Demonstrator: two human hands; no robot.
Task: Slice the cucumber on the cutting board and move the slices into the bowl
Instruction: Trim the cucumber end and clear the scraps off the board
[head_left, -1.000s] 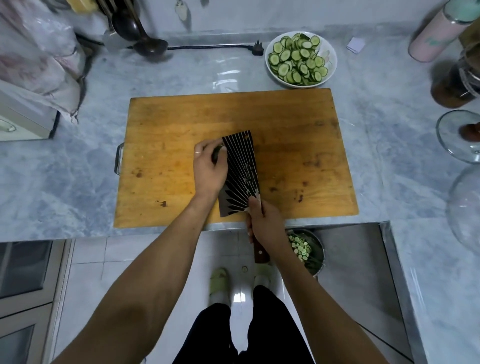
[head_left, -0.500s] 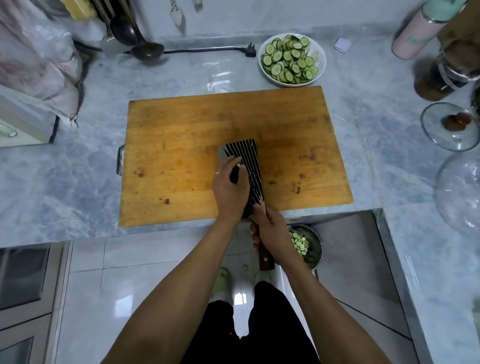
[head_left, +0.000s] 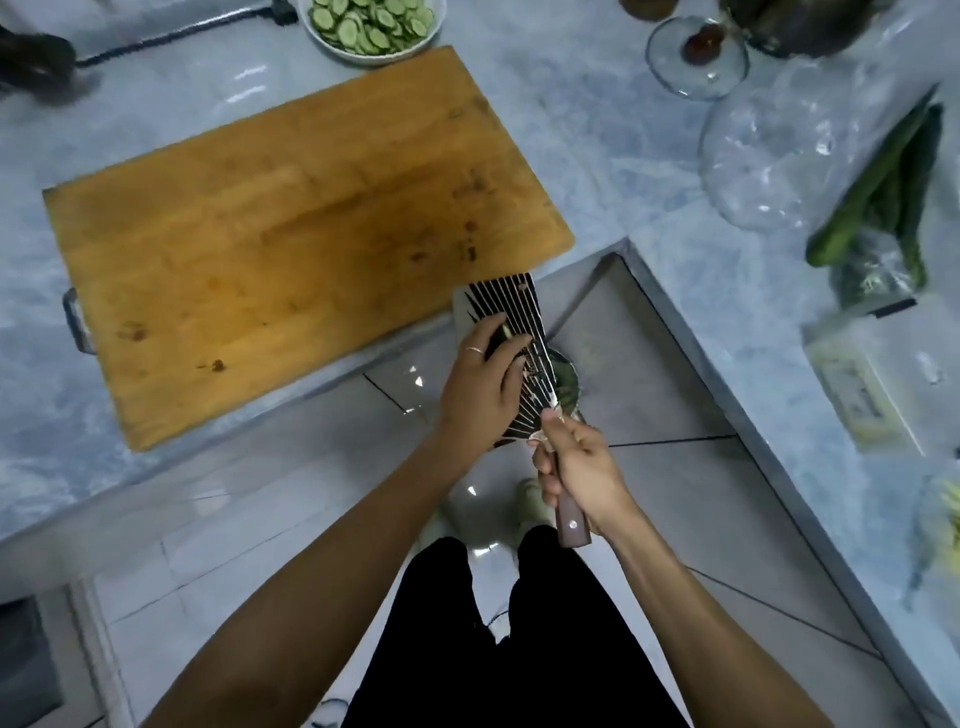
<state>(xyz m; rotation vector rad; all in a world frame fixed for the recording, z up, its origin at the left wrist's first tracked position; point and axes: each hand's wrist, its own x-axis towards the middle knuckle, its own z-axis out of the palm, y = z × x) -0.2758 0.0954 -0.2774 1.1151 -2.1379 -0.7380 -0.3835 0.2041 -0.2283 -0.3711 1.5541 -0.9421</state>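
The wooden cutting board (head_left: 291, 218) lies bare on the marble counter. A white bowl (head_left: 375, 58) full of cucumber slices (head_left: 371, 23) stands beyond its far edge. My right hand (head_left: 582, 467) grips the wooden handle (head_left: 571, 525) of a striped cleaver (head_left: 511, 304), held in the air off the board's near right corner. My left hand (head_left: 480, 384) lies across the blade with straight fingers, pressing a small dark cucumber end (head_left: 501, 332) against it. Under the blade, a round bin (head_left: 567, 379) sits on the floor, mostly hidden.
Whole cucumbers (head_left: 878, 187) lie in a clear plastic bag (head_left: 779, 150) on the counter to the right. A glass lid (head_left: 696, 57) sits at the back right. The counter's steel edge (head_left: 675, 322) runs diagonally beside the bin. My legs stand on the tiled floor below.
Both hands and the cleaver have moved off the board toward its near right corner, now over the floor bin. The view has swung right and down.
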